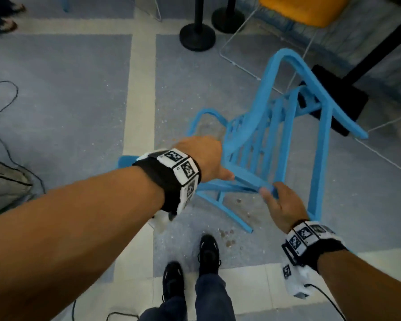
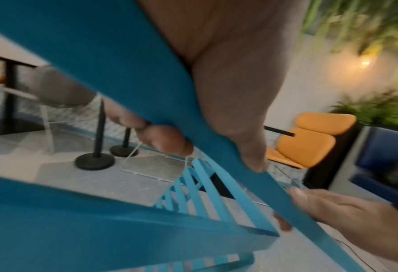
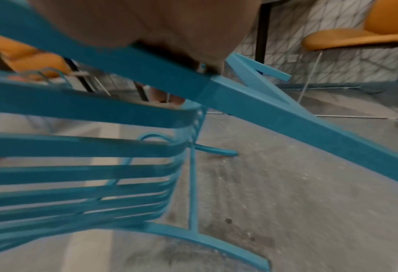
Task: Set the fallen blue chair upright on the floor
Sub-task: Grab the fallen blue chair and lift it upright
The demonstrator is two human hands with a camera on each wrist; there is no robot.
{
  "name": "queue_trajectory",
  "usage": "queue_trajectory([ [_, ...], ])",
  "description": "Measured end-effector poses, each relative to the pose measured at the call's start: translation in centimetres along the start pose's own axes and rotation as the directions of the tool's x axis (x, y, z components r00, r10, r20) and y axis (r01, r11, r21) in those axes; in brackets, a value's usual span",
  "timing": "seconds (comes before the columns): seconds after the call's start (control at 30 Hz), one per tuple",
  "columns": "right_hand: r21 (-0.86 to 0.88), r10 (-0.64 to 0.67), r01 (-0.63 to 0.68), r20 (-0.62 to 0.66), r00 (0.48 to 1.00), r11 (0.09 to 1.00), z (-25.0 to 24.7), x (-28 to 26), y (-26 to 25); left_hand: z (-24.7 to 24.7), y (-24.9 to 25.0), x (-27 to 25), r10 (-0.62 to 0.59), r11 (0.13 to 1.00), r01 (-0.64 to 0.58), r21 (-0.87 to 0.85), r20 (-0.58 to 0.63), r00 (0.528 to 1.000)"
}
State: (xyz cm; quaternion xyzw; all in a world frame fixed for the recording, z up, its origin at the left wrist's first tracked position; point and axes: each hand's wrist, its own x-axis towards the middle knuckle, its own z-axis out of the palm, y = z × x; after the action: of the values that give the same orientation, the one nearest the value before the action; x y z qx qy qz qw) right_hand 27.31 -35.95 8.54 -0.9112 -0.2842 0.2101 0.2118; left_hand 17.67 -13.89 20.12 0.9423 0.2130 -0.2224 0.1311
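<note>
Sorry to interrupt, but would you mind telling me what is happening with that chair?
A person is righting a fallen blue chair. Both hands grip a bar of its frame: the left hand at one end, the right hand at the other. The chair is tilted over the floor, not yet upright, close to an orange chair and two black stanchion bases.

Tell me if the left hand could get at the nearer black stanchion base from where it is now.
Probably not as things stand. The left hand grips the blue chair, and the black stanchion base stands well beyond it across bare floor. Nothing blocks the way; it just looks too far without stepping forward.
</note>
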Motion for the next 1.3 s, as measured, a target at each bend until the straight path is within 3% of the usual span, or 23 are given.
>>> queue_trajectory([
  [0.1,0.023,-0.032,0.033,-0.059,0.998,0.999,-1.5,-0.7,-1.8,-1.8,5.0,0.2,0.107,0.994,-0.107,0.026,-0.004,0.994],
  [0.17,0.004,0.073,-0.073,-0.116,0.991,0.997,-2.9,0.7,-2.7,-2.6,8.2,0.2,0.195,0.979,-0.194,0.058,-0.015,0.981],
  [0.23,-0.008,0.186,-0.187,-0.072,0.980,0.982,-4.5,1.7,-2.6,-2.9,10.1,0.0,0.236,0.967,-0.235,0.095,0.002,0.972],
  [0.37,0.011,0.238,-0.238,0.000,0.971,0.971,-6.4,1.4,-0.2,-2.9,11.6,-0.9,0.215,0.964,-0.228,0.135,0.103,0.971],
  [0.53,0.098,0.225,-0.219,-0.049,0.973,0.971,-8.4,0.6,1.7,-3.8,13.0,-2.8,0.128,0.983,-0.145,0.116,0.141,0.982],
  [0.63,0.177,0.233,-0.222,-0.046,0.971,0.959,-10.3,0.6,2.9,-6.2,14.4,-4.3,0.093,0.969,-0.120,0.215,0.130,0.987],
  [0.77,0.289,0.286,-0.252,-0.080,0.955,0.923,-12.4,0.7,6.1,-9.9,18.0,-6.0,0.179,0.914,-0.201,0.352,0.094,0.979],
  [0.97,0.484,0.427,-0.328,-0.108,0.898,0.812,-14.0,-2.4,12.3,-10.0,24.7,-7.2,0.433,0.832,-0.431,0.351,0.075,0.898],
  [1.07,0.505,0.450,-0.345,-0.098,0.888,0.791,-14.2,-3.5,16.0,-8.5,26.8,-6.8,0.583,0.790,-0.563,0.242,-0.012,0.812],
  [1.13,0.564,0.506,-0.365,-0.111,0.855,0.741,-14.9,-4.5,17.4,-7.5,27.2,-6.1,0.663,0.746,-0.653,0.128,-0.050,0.747],
  [1.17,0.569,0.541,-0.393,-0.111,0.833,0.722,-15.1,-5.1,18.6,-7.0,27.0,-5.7,0.675,0.737,-0.670,0.084,-0.050,0.736],
  [1.23,0.569,0.654,-0.493,-0.107,0.749,0.658,-15.5,-6.1,21.3,-5.6,25.9,-4.4,0.636,0.770,-0.635,0.070,0.006,0.772],
  [1.3,0.501,0.696,-0.563,-0.117,0.708,0.657,-15.6,-7.3,24.2,-4.3,24.0,-3.0,0.526,0.839,-0.535,0.096,0.100,0.844],
])
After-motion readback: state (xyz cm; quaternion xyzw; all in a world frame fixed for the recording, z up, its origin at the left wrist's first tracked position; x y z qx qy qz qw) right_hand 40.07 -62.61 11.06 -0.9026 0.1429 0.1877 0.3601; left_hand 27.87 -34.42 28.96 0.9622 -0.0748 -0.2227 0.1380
